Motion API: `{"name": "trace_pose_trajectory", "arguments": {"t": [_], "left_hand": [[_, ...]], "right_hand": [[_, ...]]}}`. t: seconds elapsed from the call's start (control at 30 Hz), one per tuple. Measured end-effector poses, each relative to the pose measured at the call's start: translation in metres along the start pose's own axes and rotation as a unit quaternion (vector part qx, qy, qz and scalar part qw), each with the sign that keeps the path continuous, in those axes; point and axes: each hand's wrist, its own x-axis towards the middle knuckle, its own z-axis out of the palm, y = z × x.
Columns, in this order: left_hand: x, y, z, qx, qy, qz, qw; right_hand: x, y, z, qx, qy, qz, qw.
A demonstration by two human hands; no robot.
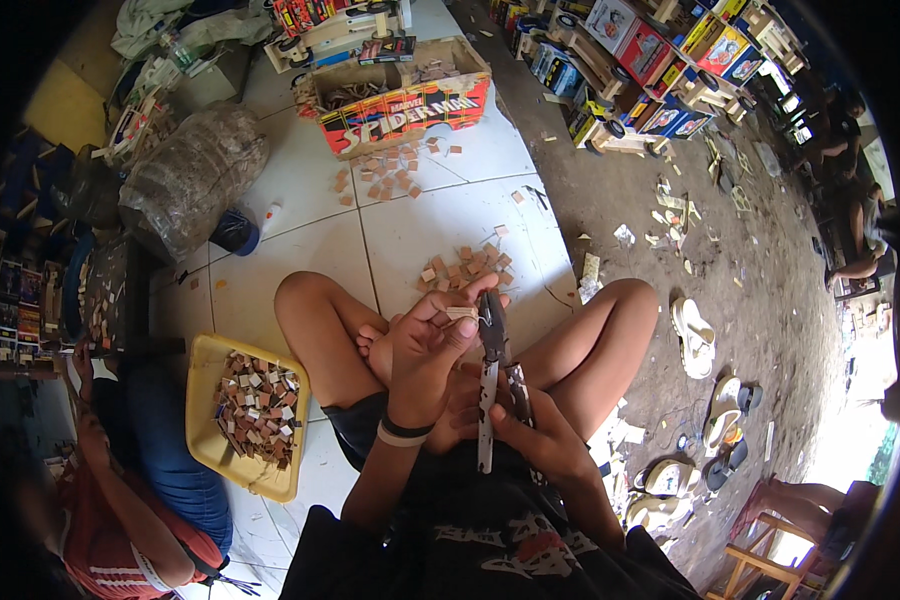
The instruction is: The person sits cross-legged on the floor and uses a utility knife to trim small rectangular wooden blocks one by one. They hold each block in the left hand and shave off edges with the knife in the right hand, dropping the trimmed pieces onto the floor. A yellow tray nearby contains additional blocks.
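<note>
Head view: the left hand (425, 345) pinches a small wooden block (461, 313) between thumb and fingertips, directly above the person's crossed legs and beside the head of the pliers (494, 375). The right hand (540, 435) is clenched around the pliers' two handles, below the block; the pliers' head appears to bite at the block's right edge, though whether it grips a nail or the wood itself cannot be told. Risk 1: the left fingertips (458, 330) lie just beside the pliers' head, so a slip could pinch them; the likely cause is the block's small size and shallow hold. Risk 2: the block may split or spring free if squeezed hard, and drop among the loose blocks (467, 267) on the tile beyond the knees, where it would be hard to tell apart. Risk 3: bare legs lie beneath the pliers, so a dropped tool would strike them. The yellow tray (202, 420) of blocks sits left of the legs, beyond easy reach.
</note>
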Motion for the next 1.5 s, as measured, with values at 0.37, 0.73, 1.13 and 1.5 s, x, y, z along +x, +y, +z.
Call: {"name": "trace_pose_trajectory", "arguments": {"t": [0.37,0.73,1.13,1.5], "left_hand": [[-0.002,-0.010,-0.007,-0.005,-0.003,-0.006,1.000],[-0.021,-0.034,-0.029,-0.029,0.023,-0.058,0.998],[0.057,-0.055,-0.089,0.369,0.124,-0.041,0.920],[0.112,-0.111,-0.139,0.721,0.091,-0.088,0.681]], "right_hand": [[0.009,0.036,0.002,0.064,0.051,-0.004,0.997],[0.015,0.088,-0.005,-0.016,0.101,-0.015,0.995],[0.008,0.080,-0.038,-0.238,0.248,-0.024,0.939],[0.005,0.075,-0.046,-0.249,0.236,-0.074,0.936]]}}
